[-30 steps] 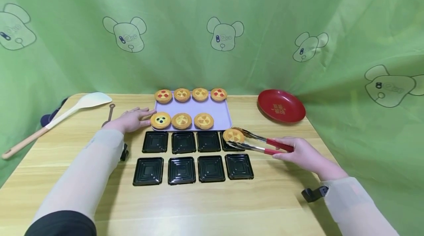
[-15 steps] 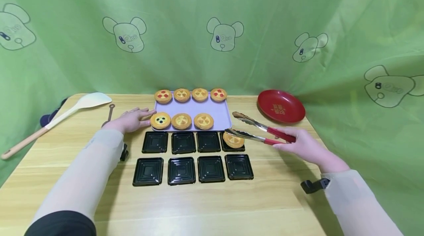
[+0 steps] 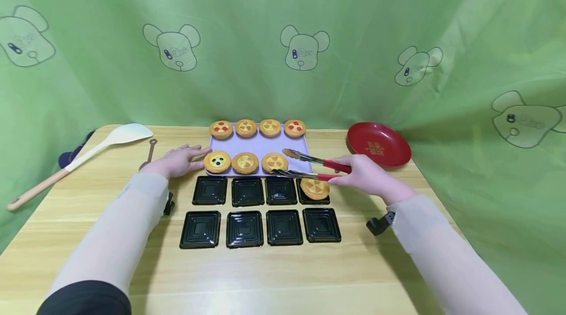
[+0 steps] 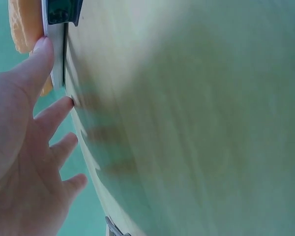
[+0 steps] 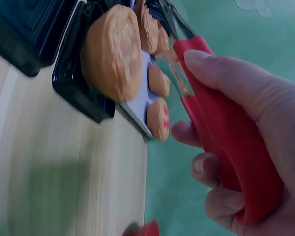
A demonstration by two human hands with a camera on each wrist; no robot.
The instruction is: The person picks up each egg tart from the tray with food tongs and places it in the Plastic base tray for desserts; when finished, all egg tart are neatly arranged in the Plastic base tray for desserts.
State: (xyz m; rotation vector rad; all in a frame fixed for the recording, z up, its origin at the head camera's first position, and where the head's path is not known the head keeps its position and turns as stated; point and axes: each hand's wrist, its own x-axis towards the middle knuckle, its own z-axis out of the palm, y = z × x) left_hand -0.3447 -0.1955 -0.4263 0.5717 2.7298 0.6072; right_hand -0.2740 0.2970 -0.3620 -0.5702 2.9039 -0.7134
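Note:
In the head view my right hand point(image 3: 364, 175) grips the red handles of metal tongs point(image 3: 305, 157). The tongs' arms stand apart at the right end of the lavender tray point(image 3: 252, 145), around or just above a yellow tart point(image 3: 274, 162); contact cannot be told. My left hand point(image 3: 179, 161) has its fingers spread, and its thumb point(image 4: 42, 54) touches the tray's left edge. Beside that thumb is a tart with dark berries point(image 3: 217, 161), then another yellow tart point(image 3: 245, 163). One yellow tart point(image 3: 315, 188) sits in a black square dish point(image 3: 325, 201) nearest the right hand.
Several tarts line the tray's back edge, including a red-topped one point(image 3: 295, 128). Several black dishes point(image 3: 284, 226) form two rows in front. A red plate point(image 3: 380, 144) stands at back right. A white spatula point(image 3: 126, 133) and a thin brown utensil point(image 3: 152, 150) lie left.
The tongs let go of the yellow tart in the rear right black dish, opened and lifted. My right hand then carried them left to the tray. The left hand kept its place.

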